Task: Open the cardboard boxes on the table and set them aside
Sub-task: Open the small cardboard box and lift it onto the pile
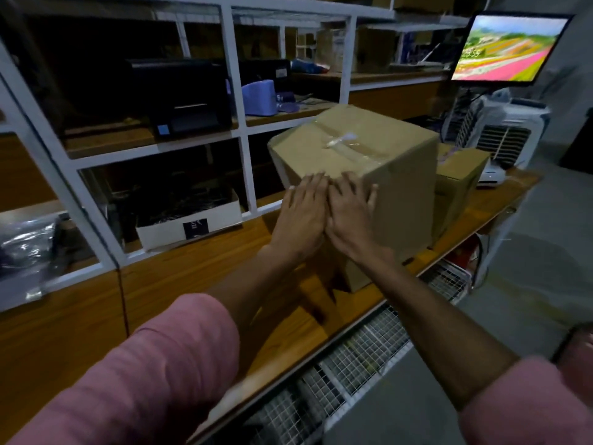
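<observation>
Cardboard box, taped, under flat fingers of both hands.

both arms extended forward, pink sleeves pushed up; left hand and right hand flat, fingers spread, side by side touching

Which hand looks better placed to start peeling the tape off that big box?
Probably the right hand: it lies on the big box closest to the clear tape. The left hand rests flat beside it, farther from the tape.
</observation>
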Available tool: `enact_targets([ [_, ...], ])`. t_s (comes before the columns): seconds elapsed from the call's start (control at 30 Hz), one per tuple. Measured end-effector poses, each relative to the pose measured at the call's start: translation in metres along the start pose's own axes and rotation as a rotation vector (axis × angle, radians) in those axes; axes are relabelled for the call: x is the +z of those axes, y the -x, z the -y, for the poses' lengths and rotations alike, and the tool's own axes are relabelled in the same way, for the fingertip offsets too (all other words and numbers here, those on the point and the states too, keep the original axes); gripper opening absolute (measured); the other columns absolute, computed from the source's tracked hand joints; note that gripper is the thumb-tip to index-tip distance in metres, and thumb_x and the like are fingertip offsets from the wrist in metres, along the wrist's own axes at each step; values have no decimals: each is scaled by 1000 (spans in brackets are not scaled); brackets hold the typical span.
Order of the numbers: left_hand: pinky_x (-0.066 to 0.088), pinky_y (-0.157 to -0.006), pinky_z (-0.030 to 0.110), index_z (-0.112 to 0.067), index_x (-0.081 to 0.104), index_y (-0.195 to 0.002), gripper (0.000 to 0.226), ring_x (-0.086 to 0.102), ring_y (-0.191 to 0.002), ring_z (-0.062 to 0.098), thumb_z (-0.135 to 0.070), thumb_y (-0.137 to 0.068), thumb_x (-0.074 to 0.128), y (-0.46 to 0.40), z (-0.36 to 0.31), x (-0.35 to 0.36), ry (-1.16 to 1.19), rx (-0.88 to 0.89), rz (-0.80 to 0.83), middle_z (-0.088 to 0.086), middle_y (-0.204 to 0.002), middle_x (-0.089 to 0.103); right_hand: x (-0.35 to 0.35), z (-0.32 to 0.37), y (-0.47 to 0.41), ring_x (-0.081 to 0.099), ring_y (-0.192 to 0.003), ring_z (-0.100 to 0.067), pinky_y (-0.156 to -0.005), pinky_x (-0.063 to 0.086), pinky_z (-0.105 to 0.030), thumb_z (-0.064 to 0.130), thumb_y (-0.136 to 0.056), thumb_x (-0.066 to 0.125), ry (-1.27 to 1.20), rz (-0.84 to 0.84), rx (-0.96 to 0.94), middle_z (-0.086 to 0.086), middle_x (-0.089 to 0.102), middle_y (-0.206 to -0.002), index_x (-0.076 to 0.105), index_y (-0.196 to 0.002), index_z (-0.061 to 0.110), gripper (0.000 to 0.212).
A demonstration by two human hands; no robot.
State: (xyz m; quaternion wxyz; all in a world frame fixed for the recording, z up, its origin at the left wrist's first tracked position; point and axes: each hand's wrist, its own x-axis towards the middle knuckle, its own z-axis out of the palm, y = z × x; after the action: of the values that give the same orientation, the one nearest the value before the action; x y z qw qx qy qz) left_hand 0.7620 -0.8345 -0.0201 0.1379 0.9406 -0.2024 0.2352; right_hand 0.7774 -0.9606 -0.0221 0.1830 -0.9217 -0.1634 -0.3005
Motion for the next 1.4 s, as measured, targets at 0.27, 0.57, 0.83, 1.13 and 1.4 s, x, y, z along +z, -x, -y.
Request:
enact_targets([
  [0.27,39,-102,51,-10,49,-141,56,57,-117,33,-39,-98,27,71,63,-51,-181,22,-186,14,-133,58,26,75,48,51,-121,-29,-95,43,-49,24,-96,53,-303,-283,-258,-5,70,-115,71,-111,10,27],
  [0.57,29,-118,48,-8,25,-155,63,32,-146,37,-45,-104,25,95,78,-57,-248,-120,125,19,-161,26,15,92,37,29,-142,-27,-114,26,-53,51,-98,35,-111,125,-100,-5,45,-151,51,-142,22,55],
  [0.83,25,-116,60,-11,23,-157,62,25,-149,38,-39,-104,39,123,67,-65,-449,-328,281,14,-164,26,47,109,63,20,-150,-25,-117,-3,-69,51,-106,26,-53,234,-181,12,34,-159,36,-152,36,49],
  [1.13,27,-115,62,-23,18,-154,52,27,-148,40,-44,-107,26,191,99,-97,-335,-521,82,15,-164,24,37,142,60,32,-135,-27,-111,34,-44,29,-95,55,-359,-56,-275,-10,50,-143,58,-133,11,42],
  [1.4,23,-119,63,-23,3,-160,61,17,-152,37,-36,-108,32,280,112,-125,-172,-712,-15,12,-168,12,14,205,53,40,-124,-30,-105,42,-49,29,-91,59,-529,-106,-284,-14,47,-134,58,-131,11,44],
])
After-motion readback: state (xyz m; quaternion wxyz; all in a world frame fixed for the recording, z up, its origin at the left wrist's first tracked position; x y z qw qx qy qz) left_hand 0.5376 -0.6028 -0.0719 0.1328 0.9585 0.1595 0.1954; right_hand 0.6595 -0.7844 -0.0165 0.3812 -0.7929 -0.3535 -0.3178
